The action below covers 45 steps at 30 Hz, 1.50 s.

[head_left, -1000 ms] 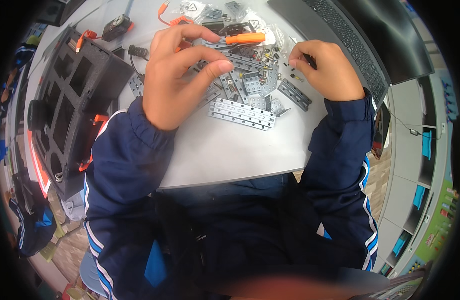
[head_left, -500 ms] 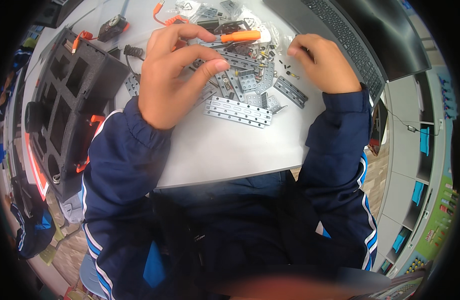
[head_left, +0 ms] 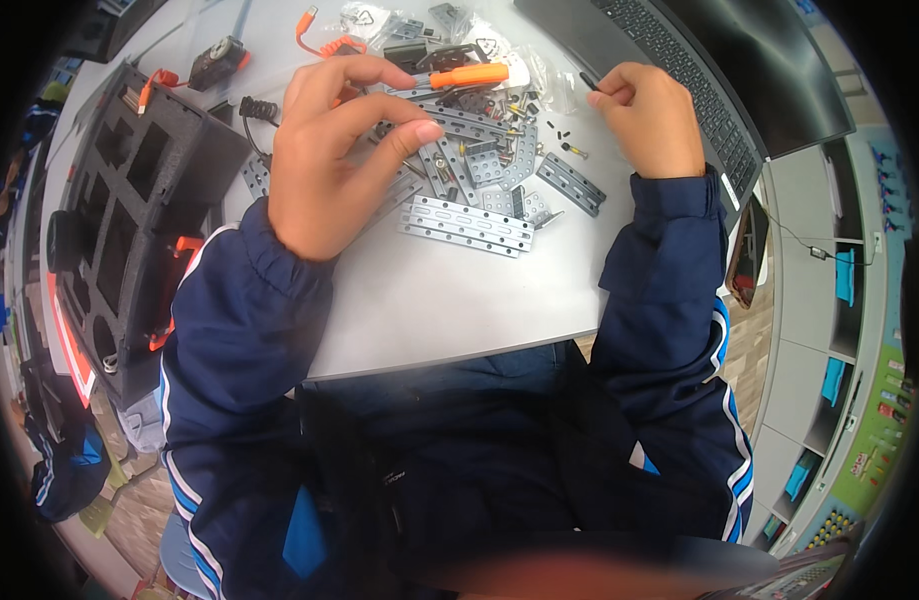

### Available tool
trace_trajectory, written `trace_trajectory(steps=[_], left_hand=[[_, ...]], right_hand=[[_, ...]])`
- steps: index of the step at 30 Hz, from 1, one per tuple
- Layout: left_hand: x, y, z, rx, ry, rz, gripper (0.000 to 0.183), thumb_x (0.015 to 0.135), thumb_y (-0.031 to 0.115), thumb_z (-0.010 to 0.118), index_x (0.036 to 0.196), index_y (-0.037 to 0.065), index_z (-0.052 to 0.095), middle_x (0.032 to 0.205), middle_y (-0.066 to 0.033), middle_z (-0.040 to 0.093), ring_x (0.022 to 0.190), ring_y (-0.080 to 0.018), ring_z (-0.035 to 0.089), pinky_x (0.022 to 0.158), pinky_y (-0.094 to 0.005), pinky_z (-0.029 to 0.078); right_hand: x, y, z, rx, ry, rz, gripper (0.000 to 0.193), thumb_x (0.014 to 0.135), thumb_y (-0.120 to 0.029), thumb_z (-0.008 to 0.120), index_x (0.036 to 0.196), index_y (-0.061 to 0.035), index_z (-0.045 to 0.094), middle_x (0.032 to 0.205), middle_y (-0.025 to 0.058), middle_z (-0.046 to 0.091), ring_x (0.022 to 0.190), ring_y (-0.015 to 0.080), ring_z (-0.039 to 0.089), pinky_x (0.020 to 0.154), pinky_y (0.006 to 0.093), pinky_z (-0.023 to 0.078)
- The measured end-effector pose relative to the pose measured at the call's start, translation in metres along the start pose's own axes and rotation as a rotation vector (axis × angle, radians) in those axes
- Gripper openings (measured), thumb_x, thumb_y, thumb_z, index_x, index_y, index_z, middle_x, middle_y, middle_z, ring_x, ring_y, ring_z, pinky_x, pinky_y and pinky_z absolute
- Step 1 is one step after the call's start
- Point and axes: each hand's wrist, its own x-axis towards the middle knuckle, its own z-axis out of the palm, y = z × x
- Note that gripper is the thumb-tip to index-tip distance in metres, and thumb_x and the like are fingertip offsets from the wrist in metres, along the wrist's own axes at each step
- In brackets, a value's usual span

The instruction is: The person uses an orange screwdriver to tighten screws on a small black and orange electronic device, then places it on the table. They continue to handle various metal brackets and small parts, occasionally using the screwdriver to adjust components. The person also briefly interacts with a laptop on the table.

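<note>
My left hand (head_left: 329, 150) is over the left side of a pile of metal building parts, thumb and fingers apart with nothing visible between them. Just past its fingertips lies a screwdriver with an orange handle (head_left: 469, 76); I cannot tell whether the index finger touches it. My right hand (head_left: 654, 120) is pinched, and a small dark piece (head_left: 587, 82) sticks out from its fingertips. Below the hands, a long silver perforated channel (head_left: 466, 225) lies on the white table. A darker grey channel (head_left: 571, 184) is to its right. Small screws (head_left: 573, 150) lie scattered near my right hand.
An open laptop (head_left: 669, 60) stands at the far right. Clear plastic bags (head_left: 549, 78) lie behind the pile. At left is a black case with foam compartments (head_left: 129, 180); a dark device (head_left: 217, 64) and an orange coiled cable (head_left: 334, 45) are beyond it.
The fingers of my right hand have closed into a pinch, and a small dark piece now shows at their tips. My left hand keeps its shape. The whole view has shifted slightly.
</note>
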Motion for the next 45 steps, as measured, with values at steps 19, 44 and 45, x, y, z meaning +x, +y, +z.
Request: trace_trajectory(steps=[19,44,45], left_hand=[[0.002,0.005,-0.003,0.047,-0.012,-0.048,0.008,0.084,0.012,0.080,0.088,0.007,0.077,0.112,-0.0045,0.068,0.099,-0.0229,0.054,0.086,-0.0339,0.044],[0.002,0.007,-0.004,0.004,-0.019,-0.095,0.008,0.085,0.013,0.080,0.089,0.007,0.077,0.113,-0.0032,0.067,0.095,-0.0215,0.051,0.079,-0.0322,0.043],[0.002,0.007,-0.004,0.010,-0.015,-0.095,0.008,0.085,0.013,0.080,0.089,0.007,0.077,0.112,-0.0032,0.067,0.096,-0.0217,0.051,0.080,-0.0324,0.043]], right_hand=[[0.009,0.017,0.015,-0.321,0.151,0.132,0.042,0.096,-0.044,0.067,0.111,-0.0052,0.068,0.095,0.0112,0.076,0.105,0.0308,0.065,0.102,0.0524,0.030],[0.010,0.015,0.004,-0.290,0.104,0.230,0.046,0.095,-0.048,0.067,0.109,-0.0038,0.072,0.079,0.0152,0.075,0.084,0.0328,0.072,0.107,0.0530,0.032],[0.010,0.015,0.004,-0.298,0.114,0.225,0.046,0.095,-0.048,0.067,0.109,-0.0040,0.072,0.080,0.0148,0.075,0.084,0.0327,0.072,0.107,0.0527,0.033]])
